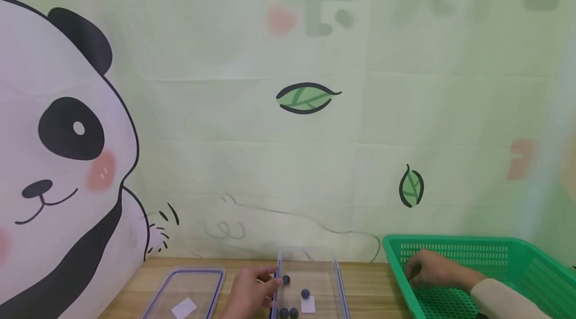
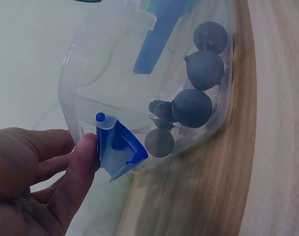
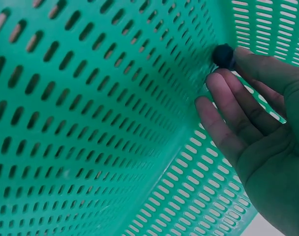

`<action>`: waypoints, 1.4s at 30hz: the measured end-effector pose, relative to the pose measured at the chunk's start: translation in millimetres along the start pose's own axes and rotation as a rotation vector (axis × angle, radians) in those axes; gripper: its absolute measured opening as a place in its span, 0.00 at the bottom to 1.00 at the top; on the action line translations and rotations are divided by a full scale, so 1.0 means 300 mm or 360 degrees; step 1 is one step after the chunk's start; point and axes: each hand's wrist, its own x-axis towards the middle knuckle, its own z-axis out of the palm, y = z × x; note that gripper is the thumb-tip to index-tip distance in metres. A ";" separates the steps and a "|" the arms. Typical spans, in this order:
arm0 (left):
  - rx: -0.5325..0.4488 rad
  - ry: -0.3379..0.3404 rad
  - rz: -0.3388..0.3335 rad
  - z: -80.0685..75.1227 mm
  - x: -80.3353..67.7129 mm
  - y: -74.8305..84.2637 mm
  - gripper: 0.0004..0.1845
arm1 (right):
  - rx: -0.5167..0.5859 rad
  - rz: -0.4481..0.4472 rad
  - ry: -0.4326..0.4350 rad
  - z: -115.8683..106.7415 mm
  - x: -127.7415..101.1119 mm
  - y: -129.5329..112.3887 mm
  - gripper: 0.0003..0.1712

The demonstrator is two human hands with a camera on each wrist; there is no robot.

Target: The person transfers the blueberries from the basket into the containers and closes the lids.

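Note:
My left hand [image 1: 252, 289] is at the left side of a clear plastic box [image 1: 339, 284], pinching its edge between thumb and fingers. Right by the thumb is the box's blue clip [image 2: 121, 147]. Several small dark blue-grey balls [image 1: 305, 293], some with little nubs, lie inside the box beside a white card [image 1: 308, 305]. Inside the green basket [image 1: 450, 241], my right hand [image 1: 429, 271] reaches down along the left wall. Thumb and fingertips there pinch one dark ball [image 3: 223, 55] close to a basket corner; the other fingers are half curled.
A clear lid [image 1: 198, 279] with a blue seal and a white label [image 1: 184, 308] lies left of the box on the wooden table [image 1: 369, 284]. Behind the table hangs a pale green cloth [image 1: 216, 119] printed with a panda and leaves.

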 end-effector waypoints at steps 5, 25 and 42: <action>-0.0010 -0.0003 0.0025 -0.001 -0.004 -0.001 0.18 | -0.0036 0.0030 0.0008 0.009 -0.011 -0.032 0.05; -0.0018 -0.0008 0.0005 0.003 0.000 -0.007 0.19 | 0.0017 -0.0131 0.0327 -0.106 -0.187 -0.465 0.05; 0.0010 0.0018 -0.0017 0.001 0.003 -0.007 0.18 | 0.0181 -0.0265 0.0717 -0.113 -0.258 -0.791 0.14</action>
